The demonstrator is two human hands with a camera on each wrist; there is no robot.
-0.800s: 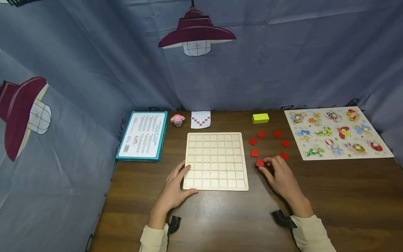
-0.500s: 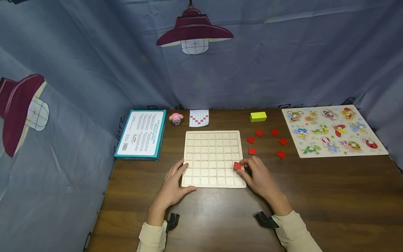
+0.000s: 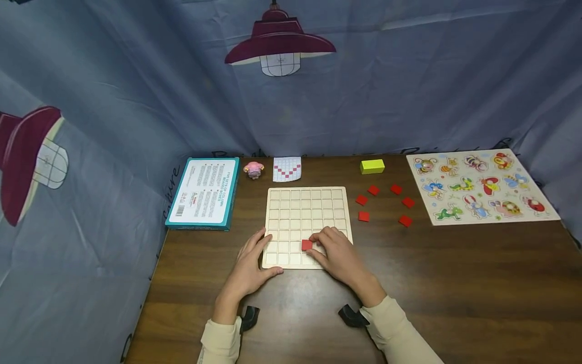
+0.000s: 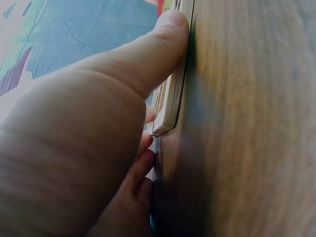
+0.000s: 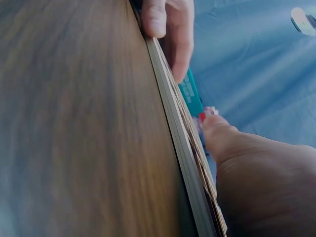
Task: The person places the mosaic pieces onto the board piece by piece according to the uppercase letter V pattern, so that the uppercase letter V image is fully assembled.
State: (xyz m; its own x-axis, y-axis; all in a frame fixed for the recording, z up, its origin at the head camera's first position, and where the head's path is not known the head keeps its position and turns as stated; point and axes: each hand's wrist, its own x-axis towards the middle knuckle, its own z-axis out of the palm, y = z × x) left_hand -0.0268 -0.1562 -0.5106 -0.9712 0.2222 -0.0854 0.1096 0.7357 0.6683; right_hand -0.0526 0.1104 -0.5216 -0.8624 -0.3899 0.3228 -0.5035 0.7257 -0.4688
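A square wooden grid board (image 3: 301, 206) lies flat on the table. My right hand (image 3: 342, 258) pinches a red square tile (image 3: 306, 245) between thumb and fingers, over the lower middle cells of the board. In the right wrist view a sliver of the red tile (image 5: 202, 116) shows past the thumb. At the board's near left corner, my left hand (image 3: 248, 276) is spread, its thumb along the front edge and its fingers by the left edge. The left wrist view shows that thumb (image 4: 170, 32) against the board's side. Several loose red tiles (image 3: 364, 216) lie right of the board.
Behind the board are a small paper with a red checked pattern (image 3: 287, 169), a pink figurine (image 3: 253, 170) and a yellow-green block (image 3: 372, 167). A teal box (image 3: 203, 194) lies at the left, and an insect picture puzzle (image 3: 482, 187) at the far right.
My right hand has taken a red tile from beside the board and carried it left over the grid's lower middle. My left hand has kept its place at the corner.
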